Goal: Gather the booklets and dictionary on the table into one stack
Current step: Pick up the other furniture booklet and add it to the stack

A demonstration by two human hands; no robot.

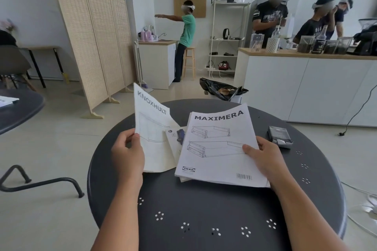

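My left hand point(127, 155) grips the left edge of a white KNOXHULT booklet point(152, 126), which is lifted and tilted up off the round dark table point(204, 210). My right hand point(263, 155) pinches the right edge of a white MAXIMERA booklet point(216, 149), thumb on top; it lies on more paper, of which an edge shows below. Between the two booklets a small white leaflet with a blue mark point(176, 138) peeks out. A small dark thick book, probably the dictionary point(279, 136), lies alone at the table's right side, beyond my right hand.
A black bin bag point(222, 87) sits just behind the table. A white counter point(306, 79) with jars stands at the right, several people behind it. A folding wicker screen point(98, 47) stands left. Another dark table point(18, 108) and a chair leg point(40, 181) are at the left.
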